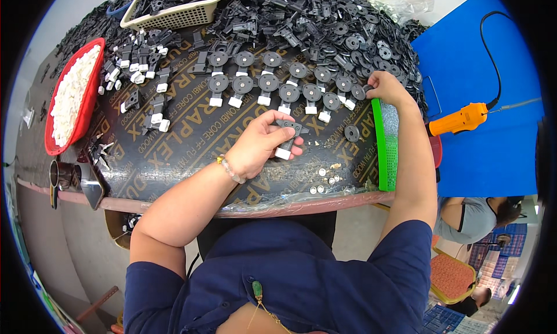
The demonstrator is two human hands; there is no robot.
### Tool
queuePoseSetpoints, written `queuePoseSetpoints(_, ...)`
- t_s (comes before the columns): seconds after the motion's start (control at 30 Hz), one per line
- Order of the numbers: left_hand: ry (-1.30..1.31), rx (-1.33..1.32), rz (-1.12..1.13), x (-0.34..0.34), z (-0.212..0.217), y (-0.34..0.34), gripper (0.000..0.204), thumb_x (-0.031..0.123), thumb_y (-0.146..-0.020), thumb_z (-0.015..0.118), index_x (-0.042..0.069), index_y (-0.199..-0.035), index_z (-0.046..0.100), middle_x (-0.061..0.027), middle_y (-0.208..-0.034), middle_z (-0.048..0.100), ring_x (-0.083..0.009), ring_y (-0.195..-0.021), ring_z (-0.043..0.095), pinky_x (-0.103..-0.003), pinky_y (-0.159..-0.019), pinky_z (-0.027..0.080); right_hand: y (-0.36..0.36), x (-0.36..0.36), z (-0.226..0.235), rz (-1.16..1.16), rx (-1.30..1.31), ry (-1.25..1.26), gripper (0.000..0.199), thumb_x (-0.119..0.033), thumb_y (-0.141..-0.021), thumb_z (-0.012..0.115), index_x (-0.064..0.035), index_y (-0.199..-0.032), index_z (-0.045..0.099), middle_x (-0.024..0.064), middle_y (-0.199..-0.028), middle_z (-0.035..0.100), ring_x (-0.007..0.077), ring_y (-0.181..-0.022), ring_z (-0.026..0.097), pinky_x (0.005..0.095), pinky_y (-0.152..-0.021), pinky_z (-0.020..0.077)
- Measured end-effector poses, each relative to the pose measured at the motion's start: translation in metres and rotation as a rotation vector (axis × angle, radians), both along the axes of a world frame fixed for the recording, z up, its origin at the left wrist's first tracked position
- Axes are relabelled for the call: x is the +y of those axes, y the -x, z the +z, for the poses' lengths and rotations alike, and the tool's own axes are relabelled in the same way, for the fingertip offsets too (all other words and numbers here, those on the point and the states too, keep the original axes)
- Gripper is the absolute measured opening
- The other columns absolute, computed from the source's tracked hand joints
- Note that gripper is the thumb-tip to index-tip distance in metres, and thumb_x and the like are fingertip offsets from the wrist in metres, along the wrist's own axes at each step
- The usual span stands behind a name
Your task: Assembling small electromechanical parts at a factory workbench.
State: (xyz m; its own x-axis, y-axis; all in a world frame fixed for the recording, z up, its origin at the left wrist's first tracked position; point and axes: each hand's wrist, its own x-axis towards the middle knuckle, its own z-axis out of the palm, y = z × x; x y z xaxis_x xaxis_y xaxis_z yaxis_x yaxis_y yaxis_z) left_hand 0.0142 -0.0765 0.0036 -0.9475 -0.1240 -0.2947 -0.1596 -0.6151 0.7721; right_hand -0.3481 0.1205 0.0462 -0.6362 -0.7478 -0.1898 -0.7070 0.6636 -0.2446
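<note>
My left hand (259, 144), above the middle of the table, grips a flat black plastic bracket (288, 127) with a white block at its lower end. Reaching far to the right, my right hand (387, 89) has its fingertips pinched on a black disc (368, 89) just beyond the green tray (382, 154). Between the hands stand two uneven rows of black brackets, each with a round disc (289, 93) on top and a white foot. One loose black disc (351, 133) lies nearer me, with several small white round pieces (322, 172) below it.
Black parts (290, 21) are heaped along the back, around a cream basket (174, 18). At left stands a red basket (78, 96) of white pieces, with white-tipped brackets (136, 64) beside it. An orange power screwdriver (461, 119) with a black cord lies at right by a blue panel (470, 61).
</note>
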Motion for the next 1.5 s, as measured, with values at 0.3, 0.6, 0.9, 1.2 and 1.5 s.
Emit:
queuePoseSetpoints(0.3, -0.072, 0.010, 0.061, 0.000, -0.005, 0.000, 0.029, 0.015, -0.105, 0.055, 0.005, -0.132, 0.051, -0.0191, -0.118, 0.067, -0.0282, -0.101, 0.072, -0.039, -0.086, 0.060, -0.120, -0.029, 0.034, -0.209, -0.403, 0.658, 0.018, -0.004, -0.081, 0.079, 0.0004, -0.093, 0.067, -0.0001, -0.081, 0.066, 0.0095, -0.075, 0.061, 0.0257, -0.070, 0.0498)
queuePoseSetpoints(0.6, -0.138, 0.059, 0.161, -0.005, -0.005, 0.000, 0.030, 0.013, -0.106, 0.050, 0.005, -0.135, 0.050, -0.0145, -0.118, 0.067, -0.0242, -0.104, 0.071, -0.038, -0.089, 0.059, -0.230, -0.055, 0.002, 0.324, -0.047, 0.690, 0.022, -0.005, -0.078, 0.082, 0.0005, -0.092, 0.065, 0.0182, -0.122, 0.070, 0.0317, -0.110, 0.069, 0.0383, -0.092, 0.0551)
queuePoseSetpoints(0.9, -0.134, 0.074, 0.174, -0.005, -0.006, 0.000, 0.030, 0.013, -0.105, 0.051, 0.006, -0.135, 0.050, -0.0113, -0.119, 0.066, -0.0188, -0.100, 0.070, -0.036, -0.086, 0.059, -0.235, -0.062, 0.006, 0.367, 0.002, 0.681, 0.030, -0.008, -0.074, 0.084, -0.0009, -0.098, 0.067, 0.0135, -0.119, 0.069, 0.0324, -0.112, 0.065, 0.0404, -0.096, 0.0514)
queuePoseSetpoints(1.2, -0.119, 0.096, 0.175, -0.003, -0.003, -0.002, 0.031, 0.014, -0.105, 0.051, 0.007, -0.135, 0.051, -0.0107, -0.122, 0.065, -0.0208, -0.104, 0.070, -0.037, -0.090, 0.058, -0.240, -0.063, 0.013, 0.349, -0.124, 0.598, 0.057, -0.016, -0.074, 0.086, -0.0024, -0.126, 0.067, 0.0132, -0.127, 0.063, 0.0307, -0.119, 0.060, 0.0398, -0.101, 0.0485)
queuePoseSetpoints(1.5, -0.142, 0.110, 0.212, -0.006, -0.002, -0.001, 0.028, 0.013, -0.104, 0.053, 0.009, -0.132, 0.054, -0.0077, -0.120, 0.065, -0.0198, -0.105, 0.070, -0.036, -0.089, 0.060, -0.245, -0.069, 0.002, 0.466, 0.041, 0.697, 0.049, -0.016, -0.085, 0.076, -0.0026, -0.131, 0.064, 0.0155, -0.136, 0.059, 0.0344, -0.121, 0.058, 0.0421, -0.101, 0.0473)
